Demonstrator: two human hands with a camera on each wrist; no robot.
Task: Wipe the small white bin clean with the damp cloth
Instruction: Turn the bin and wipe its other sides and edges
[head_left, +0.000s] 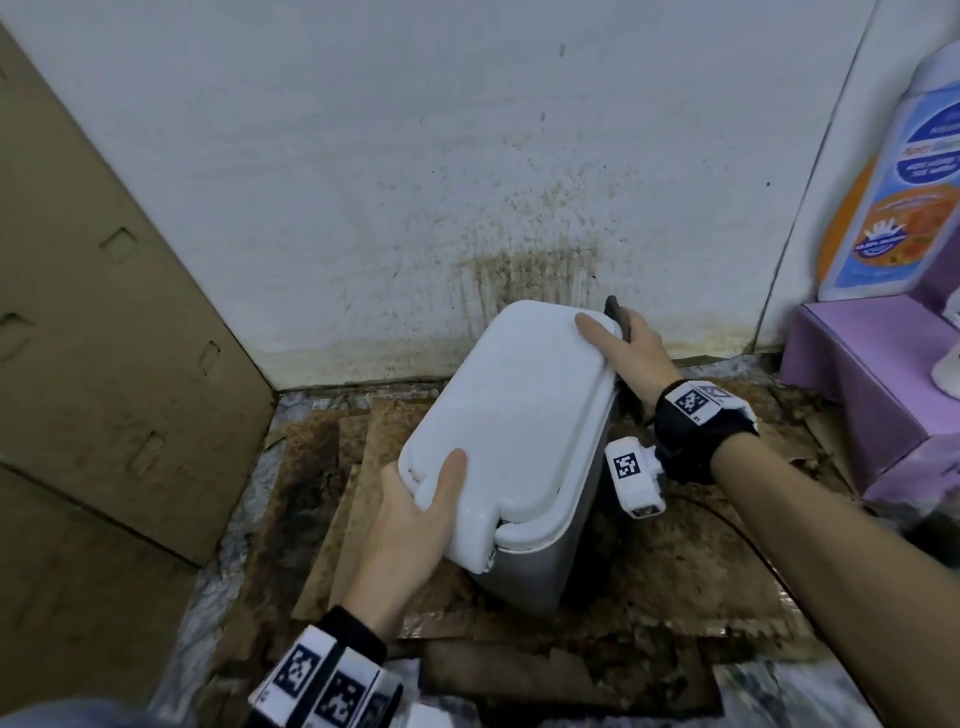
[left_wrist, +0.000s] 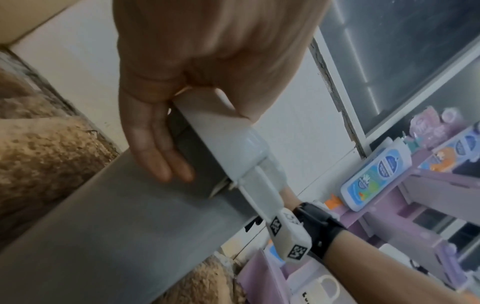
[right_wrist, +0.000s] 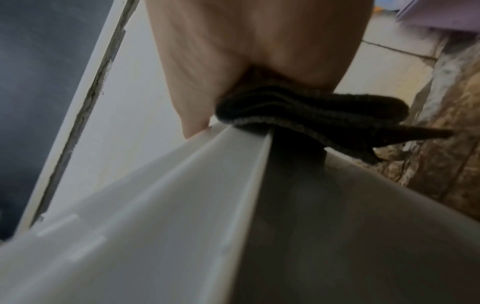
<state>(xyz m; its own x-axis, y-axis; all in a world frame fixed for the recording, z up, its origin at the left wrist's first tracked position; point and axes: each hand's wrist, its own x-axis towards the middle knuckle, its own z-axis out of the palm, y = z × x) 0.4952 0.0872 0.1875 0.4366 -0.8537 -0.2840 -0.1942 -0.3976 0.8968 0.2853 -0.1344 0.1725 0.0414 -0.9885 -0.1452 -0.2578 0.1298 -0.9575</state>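
Left hand (head_left: 410, 525) grips the tilted white bin (head_left: 511, 421) at centre frame; right hand (head_left: 631, 353) presses a dark cloth (right_wrist: 311, 111) against its rim; bottle (head_left: 904, 171) label upper right unreadable.

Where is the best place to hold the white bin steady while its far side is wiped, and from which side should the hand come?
Likely the near end of the lid rim, coming from the person's own side. The bin tilts and its lid overhangs the grey body, giving an edge: the left hand already sets its thumb on top, fingers beneath, while the right hand presses the dark cloth at the far corner.
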